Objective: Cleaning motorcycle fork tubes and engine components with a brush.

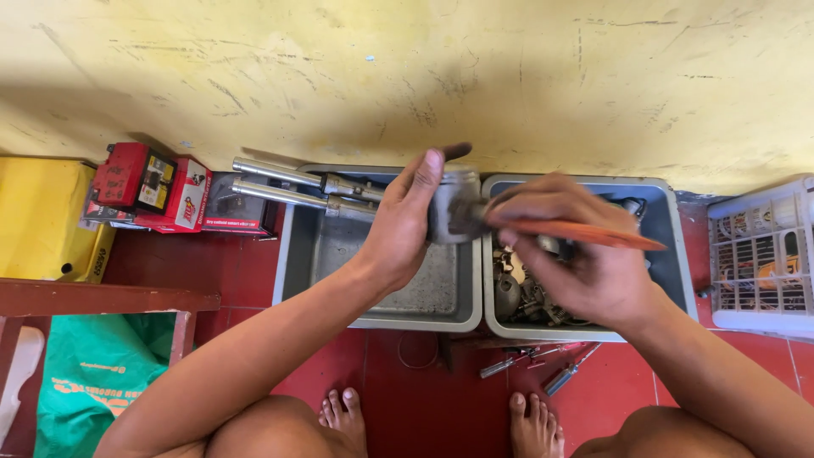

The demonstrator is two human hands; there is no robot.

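A grey metal cylinder part (454,208) is held above the seam between two grey tubs, the left hand (405,225) wrapped round its near side with fingers closed on it. The right hand (566,246) is clamped on an orange-handled tool (585,233), its working end set against the part; the end itself is hidden by the fingers. The part looks dull, scuffed and rounded. Below, the left tub (381,301) holds two chromed tubes (297,182) that jut out over its left rim, its floor otherwise grimy; the right tub (661,212) holds a heap of dark metal parts (526,297). Screwdrivers (543,365) lie on the red tiled floor (407,399) by the person's bare feet. A white plastic crate (763,254) stands at right, red boxes (161,191) and a yellow container (42,220) at left, all against a scuffed yellow wall (407,76).
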